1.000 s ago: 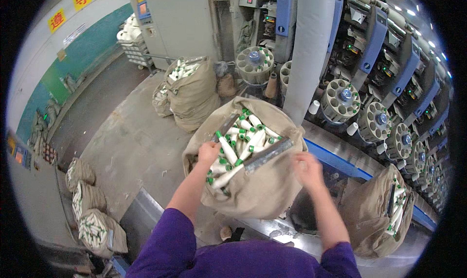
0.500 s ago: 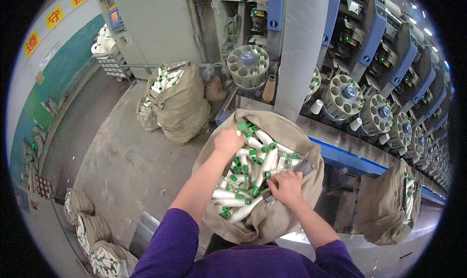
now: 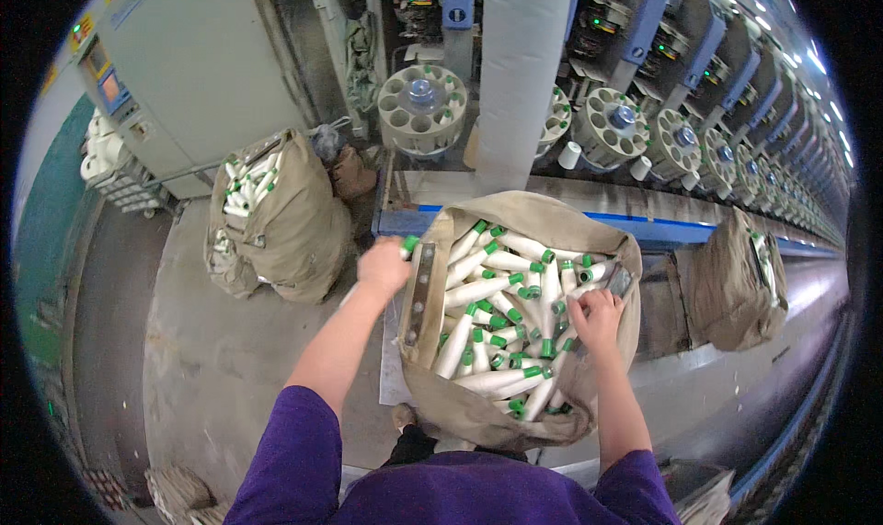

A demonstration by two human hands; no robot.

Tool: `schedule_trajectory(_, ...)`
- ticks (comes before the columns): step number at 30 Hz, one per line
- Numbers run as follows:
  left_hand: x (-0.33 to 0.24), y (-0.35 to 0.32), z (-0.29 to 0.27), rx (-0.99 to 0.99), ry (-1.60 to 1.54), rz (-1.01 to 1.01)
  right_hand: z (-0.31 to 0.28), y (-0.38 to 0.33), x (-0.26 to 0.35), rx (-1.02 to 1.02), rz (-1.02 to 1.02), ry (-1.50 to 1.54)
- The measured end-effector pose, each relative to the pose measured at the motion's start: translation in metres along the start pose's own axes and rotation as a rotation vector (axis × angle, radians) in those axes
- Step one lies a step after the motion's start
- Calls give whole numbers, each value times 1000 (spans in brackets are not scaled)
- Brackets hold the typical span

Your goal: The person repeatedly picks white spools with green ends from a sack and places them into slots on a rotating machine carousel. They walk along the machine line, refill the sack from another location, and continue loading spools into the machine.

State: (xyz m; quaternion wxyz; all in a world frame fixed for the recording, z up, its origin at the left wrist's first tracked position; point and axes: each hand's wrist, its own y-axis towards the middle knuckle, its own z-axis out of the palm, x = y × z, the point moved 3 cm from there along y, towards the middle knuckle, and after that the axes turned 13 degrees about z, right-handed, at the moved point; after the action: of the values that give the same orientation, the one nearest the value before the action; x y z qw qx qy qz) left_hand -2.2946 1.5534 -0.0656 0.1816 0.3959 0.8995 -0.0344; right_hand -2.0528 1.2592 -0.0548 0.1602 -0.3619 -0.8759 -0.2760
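Observation:
A wide-mouthed beige cloth sack (image 3: 543, 205) stands in front of me, full of white yarn bobbins (image 3: 478, 291) with green tube ends. My left hand (image 3: 384, 268) is outside the sack's left rim, closed round a yarn bobbin (image 3: 410, 244). Its green end sticks out at the top and a bit of white shows below the hand. Inside the right rim, my right hand (image 3: 600, 315) rests with curled fingers over the bobbins, beside a dark metal strip (image 3: 623, 281). What its fingers grip is hidden. Another dark riveted strip (image 3: 421, 295) lines the left rim.
Another sack of bobbins (image 3: 303, 226) stands on the floor at the left, near a grey cabinet (image 3: 202, 74). Round bobbin magazines (image 3: 421, 125) line the machine row behind a white pillar (image 3: 520, 84). A further sack (image 3: 736, 286) hangs or stands at the right.
My left hand has lifted a bobbin out of the sack and moved left past its rim. My right hand has shifted toward the right rim. The view has turned to the right.

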Motion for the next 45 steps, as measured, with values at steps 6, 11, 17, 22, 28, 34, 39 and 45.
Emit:
schedule_trajectory(6,-80,40,56,292,-104,288,19,-18,37,34,412,-83)
schedule_trajectory(11,-74,84,88,502,-141,214,45,-19,89,-4,2,-74)
schedule_trajectory(17,-82,74,83,638,-171,455,72,-1,101,245,-3,-317)
schedule_trajectory(22,-56,60,-1,243,-631,570,13,4,107,623,131,-14)
schedule_trajectory(28,37,82,-84,347,-1681,357,-5,0,196,-77,626,993)
schedule_trajectory(34,146,44,-60,940,-2065,-353,149,-80,315,341,1290,1631)
schedule_trajectory(39,189,33,-53,762,-1900,-490,190,-86,354,874,984,1176)
schedule_trajectory(45,184,103,-99,652,-2106,-39,201,9,363,1140,915,1386)
